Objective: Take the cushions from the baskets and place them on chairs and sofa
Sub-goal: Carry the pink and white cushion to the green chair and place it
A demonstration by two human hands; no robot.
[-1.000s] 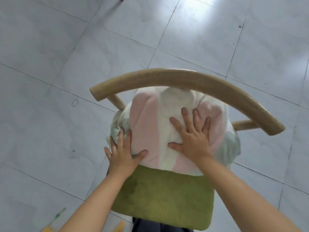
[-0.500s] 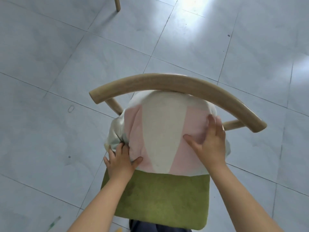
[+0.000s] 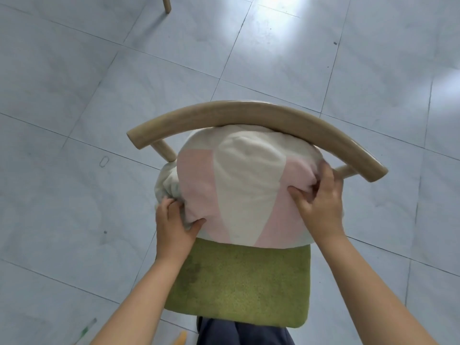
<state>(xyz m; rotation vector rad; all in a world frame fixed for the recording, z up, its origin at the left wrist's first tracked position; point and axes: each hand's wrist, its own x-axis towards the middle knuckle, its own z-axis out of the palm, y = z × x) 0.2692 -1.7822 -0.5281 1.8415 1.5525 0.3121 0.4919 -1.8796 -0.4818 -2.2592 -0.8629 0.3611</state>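
Left hand (image 3: pixel 174 227) first: I see it gripping the lower left corner of the cushion (image 3: pixel 244 192), thumb hooked over the pink panel, fingers tucked into the bunched cream fabric at the edge. Moving across, the cushion itself sits on the chair (image 3: pixel 261 115), propped at the back of the green seat pad (image 3: pixel 244 280), its top edge tucked under the curved wooden backrest. I read a cream centre panel with pink either side. Over to the right hand (image 3: pixel 321 202): fingers curled into the cushion's right side, pinching a fold of pink fabric just below the end of the backrest. Both forearms reach in from the bottom of my view. Grey floor tiles (image 3: pixel 74 95) all around, and a wooden leg (image 3: pixel 166 3) stands at the top edge, well apart from the chair.
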